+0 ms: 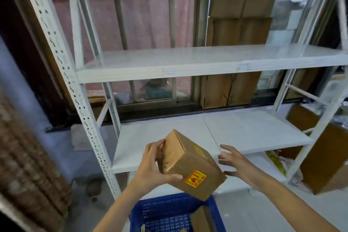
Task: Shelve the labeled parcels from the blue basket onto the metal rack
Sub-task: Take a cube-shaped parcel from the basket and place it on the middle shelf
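My left hand point(150, 164) grips a brown cardboard parcel point(188, 164) with a yellow and red label, tilted in the air above the blue basket point(139, 213). My right hand point(235, 162) hovers just right of the parcel with its fingers spread, not touching it. The white metal rack point(188, 69) stands straight ahead; both its upper shelf and its lower shelf point(235, 130) are bare. Another brown parcel point(200, 220) lies inside the basket.
Flattened cardboard point(239, 24) leans against the window behind the rack. Brown boxes point(323, 160) stand on the floor at the rack's right end, beside a plastic bag point(278, 164). A perforated upright point(71, 88) frames the rack's left side.
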`<state>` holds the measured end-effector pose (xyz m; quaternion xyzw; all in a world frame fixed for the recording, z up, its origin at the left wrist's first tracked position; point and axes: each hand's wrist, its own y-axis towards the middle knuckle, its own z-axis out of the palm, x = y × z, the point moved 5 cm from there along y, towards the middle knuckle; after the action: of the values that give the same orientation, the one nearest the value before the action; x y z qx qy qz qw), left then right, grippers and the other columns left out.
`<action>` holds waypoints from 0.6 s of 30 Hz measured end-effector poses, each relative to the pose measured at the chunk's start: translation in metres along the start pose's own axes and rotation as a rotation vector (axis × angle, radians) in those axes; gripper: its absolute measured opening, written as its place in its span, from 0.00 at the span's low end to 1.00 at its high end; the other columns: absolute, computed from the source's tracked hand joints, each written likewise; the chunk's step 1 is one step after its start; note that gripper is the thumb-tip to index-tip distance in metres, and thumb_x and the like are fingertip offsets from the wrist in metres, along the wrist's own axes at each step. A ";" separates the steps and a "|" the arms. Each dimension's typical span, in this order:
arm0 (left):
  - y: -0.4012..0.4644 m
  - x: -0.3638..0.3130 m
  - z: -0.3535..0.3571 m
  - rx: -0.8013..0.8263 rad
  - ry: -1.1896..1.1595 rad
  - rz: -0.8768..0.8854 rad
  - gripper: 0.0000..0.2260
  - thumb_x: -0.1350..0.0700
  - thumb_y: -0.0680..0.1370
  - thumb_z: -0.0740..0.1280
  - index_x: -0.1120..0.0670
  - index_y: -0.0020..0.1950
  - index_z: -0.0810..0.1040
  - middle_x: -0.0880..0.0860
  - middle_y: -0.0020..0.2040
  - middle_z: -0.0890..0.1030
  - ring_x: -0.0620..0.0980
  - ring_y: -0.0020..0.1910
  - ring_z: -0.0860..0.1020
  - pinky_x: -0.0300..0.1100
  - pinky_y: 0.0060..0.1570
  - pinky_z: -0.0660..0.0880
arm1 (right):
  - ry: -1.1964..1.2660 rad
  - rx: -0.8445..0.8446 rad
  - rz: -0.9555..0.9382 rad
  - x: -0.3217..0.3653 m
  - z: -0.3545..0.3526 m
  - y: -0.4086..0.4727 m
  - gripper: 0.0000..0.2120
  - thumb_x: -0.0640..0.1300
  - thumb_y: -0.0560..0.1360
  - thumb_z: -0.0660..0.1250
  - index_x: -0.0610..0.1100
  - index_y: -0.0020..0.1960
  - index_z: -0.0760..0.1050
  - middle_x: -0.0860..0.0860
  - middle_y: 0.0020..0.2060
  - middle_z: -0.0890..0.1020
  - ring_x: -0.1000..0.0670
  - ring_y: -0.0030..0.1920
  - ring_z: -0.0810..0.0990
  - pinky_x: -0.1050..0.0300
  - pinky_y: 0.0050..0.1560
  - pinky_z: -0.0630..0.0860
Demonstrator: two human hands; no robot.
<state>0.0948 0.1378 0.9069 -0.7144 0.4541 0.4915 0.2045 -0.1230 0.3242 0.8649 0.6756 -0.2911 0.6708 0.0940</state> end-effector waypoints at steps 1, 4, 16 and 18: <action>-0.001 -0.010 -0.001 -0.036 0.062 0.066 0.48 0.34 0.56 0.78 0.41 0.70 0.59 0.39 0.65 0.63 0.40 0.65 0.67 0.33 0.60 0.71 | 0.056 -0.025 0.027 0.001 0.004 -0.001 0.37 0.67 0.62 0.70 0.57 0.68 0.67 0.47 0.64 0.75 0.48 0.62 0.76 0.46 0.62 0.76; -0.006 -0.029 0.003 -0.083 0.152 0.203 0.49 0.33 0.57 0.76 0.47 0.72 0.60 0.45 0.68 0.61 0.44 0.69 0.63 0.37 0.67 0.67 | 0.120 0.039 0.079 0.004 0.026 -0.004 0.35 0.68 0.65 0.69 0.56 0.67 0.69 0.44 0.62 0.75 0.43 0.61 0.77 0.48 0.52 0.80; -0.017 -0.024 -0.008 0.032 0.108 0.232 0.53 0.39 0.59 0.79 0.43 0.75 0.50 0.36 0.72 0.54 0.37 0.72 0.58 0.35 0.66 0.69 | 0.243 0.124 0.120 -0.011 0.044 0.023 0.35 0.64 0.66 0.75 0.51 0.68 0.72 0.47 0.59 0.82 0.46 0.59 0.82 0.50 0.53 0.80; -0.017 -0.026 -0.011 0.051 0.093 0.230 0.52 0.40 0.60 0.79 0.42 0.75 0.51 0.33 0.71 0.55 0.36 0.70 0.61 0.35 0.62 0.72 | 0.270 0.138 0.119 -0.010 0.040 0.028 0.34 0.64 0.67 0.74 0.51 0.68 0.74 0.45 0.60 0.82 0.45 0.60 0.81 0.50 0.54 0.79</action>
<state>0.1123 0.1504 0.9320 -0.6741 0.5545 0.4664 0.1436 -0.1030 0.2833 0.8449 0.5656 -0.2684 0.7784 0.0458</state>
